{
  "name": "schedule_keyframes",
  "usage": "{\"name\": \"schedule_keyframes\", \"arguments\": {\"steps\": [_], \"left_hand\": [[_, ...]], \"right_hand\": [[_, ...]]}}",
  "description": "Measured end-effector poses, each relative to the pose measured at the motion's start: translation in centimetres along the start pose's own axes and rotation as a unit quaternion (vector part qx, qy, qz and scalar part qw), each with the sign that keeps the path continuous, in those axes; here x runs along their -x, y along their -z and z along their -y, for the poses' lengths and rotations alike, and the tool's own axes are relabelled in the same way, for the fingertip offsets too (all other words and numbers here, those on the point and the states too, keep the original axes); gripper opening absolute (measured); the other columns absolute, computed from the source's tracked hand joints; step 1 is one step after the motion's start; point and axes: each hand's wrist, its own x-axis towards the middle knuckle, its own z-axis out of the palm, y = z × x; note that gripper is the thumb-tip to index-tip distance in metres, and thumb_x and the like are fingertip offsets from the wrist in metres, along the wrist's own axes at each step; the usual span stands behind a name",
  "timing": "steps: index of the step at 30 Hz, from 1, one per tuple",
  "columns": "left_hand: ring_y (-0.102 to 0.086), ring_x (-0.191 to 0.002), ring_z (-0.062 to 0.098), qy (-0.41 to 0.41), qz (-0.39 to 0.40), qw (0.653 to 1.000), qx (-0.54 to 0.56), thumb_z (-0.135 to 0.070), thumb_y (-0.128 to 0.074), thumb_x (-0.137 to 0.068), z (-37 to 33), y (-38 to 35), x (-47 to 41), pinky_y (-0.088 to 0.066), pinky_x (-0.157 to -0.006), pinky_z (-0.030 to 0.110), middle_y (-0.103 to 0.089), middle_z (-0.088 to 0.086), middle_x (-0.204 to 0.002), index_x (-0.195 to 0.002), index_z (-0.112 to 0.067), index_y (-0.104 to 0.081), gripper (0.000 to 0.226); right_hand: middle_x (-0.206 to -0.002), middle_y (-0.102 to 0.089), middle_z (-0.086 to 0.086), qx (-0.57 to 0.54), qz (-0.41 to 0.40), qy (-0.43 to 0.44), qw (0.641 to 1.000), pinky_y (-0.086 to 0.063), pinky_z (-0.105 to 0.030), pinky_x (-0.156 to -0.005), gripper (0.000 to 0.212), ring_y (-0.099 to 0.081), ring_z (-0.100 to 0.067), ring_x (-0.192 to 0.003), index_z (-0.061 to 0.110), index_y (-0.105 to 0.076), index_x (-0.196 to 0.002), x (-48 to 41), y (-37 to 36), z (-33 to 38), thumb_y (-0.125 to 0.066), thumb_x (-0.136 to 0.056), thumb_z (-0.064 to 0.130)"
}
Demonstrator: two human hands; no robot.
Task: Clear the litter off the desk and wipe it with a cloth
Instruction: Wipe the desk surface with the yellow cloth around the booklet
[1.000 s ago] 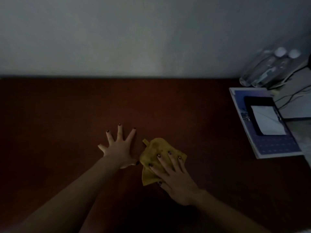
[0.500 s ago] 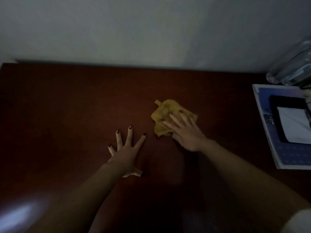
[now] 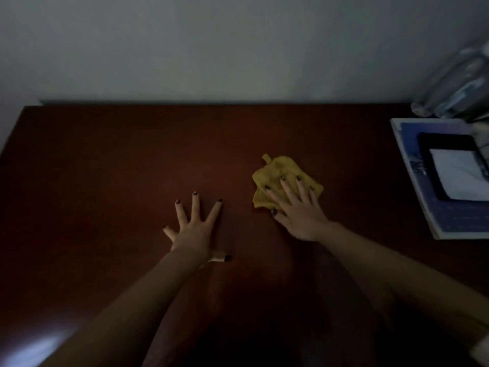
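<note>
Dim light throughout. Presses right hand [image 3: 299,210] palm down on crumpled yellow cloth [image 3: 277,169], with fingers [image 3: 288,192] straight and a little spread across its top and thumb at its near-left edge; no curl round the fabric, no pinch. Cloth right of centre on dark red-brown desk [image 3: 105,168], roughly midway between near and far edges, with a small tab poking out at its far-left corner. Rests left hand [image 3: 191,231] flat on bare wood, left of the cloth and slightly nearer, well apart from it; fingers straight and splayed wide, thumb out to the right by the wrist, nothing held. Dark polish on nails of both hands. Forearms bare, entering from near edge; pale sleeve edge [image 3: 480,350] just visible at near-right corner. At right edge of desk: blue booklet [image 3: 460,218] lying flat, black slab [image 3: 434,143] on top of it, white sheet [image 3: 460,173] on the slab; cannot tell what the slab is. Beyond the booklet, in far-right corner against pale wall [image 3: 211,49]: clear bottles [image 3: 455,88], blurred, number unclear. Pale glare patch [image 3: 31,348] on desk at near-left corner.
</note>
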Motion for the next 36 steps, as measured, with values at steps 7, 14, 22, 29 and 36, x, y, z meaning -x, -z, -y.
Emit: {"name": "schedule_keyframes", "arguments": {"steps": [7, 14, 22, 29, 36], "left_hand": [[0.027, -0.137, 0.044, -0.071, 0.08, 0.992, -0.073, -0.054, -0.075, -0.068, -0.1, -1.5, 3.1, -0.011, -0.103, 0.074, 0.036, 0.001, -0.151, -0.144, -0.045, 0.015, 0.119], [0.024, -0.137, 0.046, -0.081, 0.107, 0.983, -0.127, -0.051, -0.076, -0.069, -0.2, -1.1, 3.1, -0.018, -0.104, 0.072, 0.038, 0.005, -0.149, -0.143, -0.04, 0.024, 0.125], [0.036, -0.131, 0.044, -0.075, 0.113, 0.984, -0.117, -0.055, -0.076, -0.066, 0.1, -2.4, 2.9, -0.013, -0.104, 0.073, 0.051, 0.004, -0.139, -0.138, -0.039, 0.033, 0.132], [0.038, -0.13, 0.043, -0.067, 0.107, 0.986, -0.111, -0.055, -0.078, -0.062, 0.5, -3.1, 2.6, -0.01, -0.104, 0.073, 0.055, 0.001, -0.135, -0.135, -0.042, 0.035, 0.135], [0.038, -0.131, 0.042, -0.07, 0.103, 0.986, -0.107, -0.053, -0.079, -0.061, 0.6, -2.9, 2.8, -0.011, -0.104, 0.073, 0.054, 0.0, -0.137, -0.134, -0.044, 0.035, 0.135]], "right_hand": [[-0.154, 0.029, 0.004, -0.031, -0.021, -0.045, 0.998, 0.018, -0.052, -0.108, 0.062, 0.033, -0.028, -0.137, 0.048, 0.018, -0.141, 7.7, -5.9, 4.2, -0.019, -0.093, 0.061], [-0.143, 0.04, 0.007, -0.026, -0.053, -0.053, 0.997, 0.021, -0.048, -0.106, 0.06, 0.045, -0.028, -0.128, 0.055, 0.03, -0.131, 13.3, -10.7, 7.8, -0.008, -0.086, 0.066], [-0.147, 0.03, 0.014, 0.016, -0.037, 0.01, 0.999, 0.017, -0.042, -0.11, 0.057, 0.03, -0.019, -0.138, 0.056, 0.023, -0.131, 9.0, -6.4, 1.8, -0.023, -0.098, 0.05], [-0.154, 0.024, 0.012, -0.065, -0.026, -0.078, 0.994, 0.015, -0.045, -0.111, 0.055, 0.026, -0.02, -0.14, 0.055, 0.013, -0.14, 1.9, -1.4, -2.8, -0.023, -0.098, 0.05], [-0.153, 0.029, 0.008, -0.084, -0.031, -0.113, 0.99, 0.019, -0.047, -0.109, 0.058, 0.032, -0.023, -0.138, 0.05, 0.015, -0.141, 0.8, -0.2, -2.6, -0.023, -0.098, 0.048]]}}
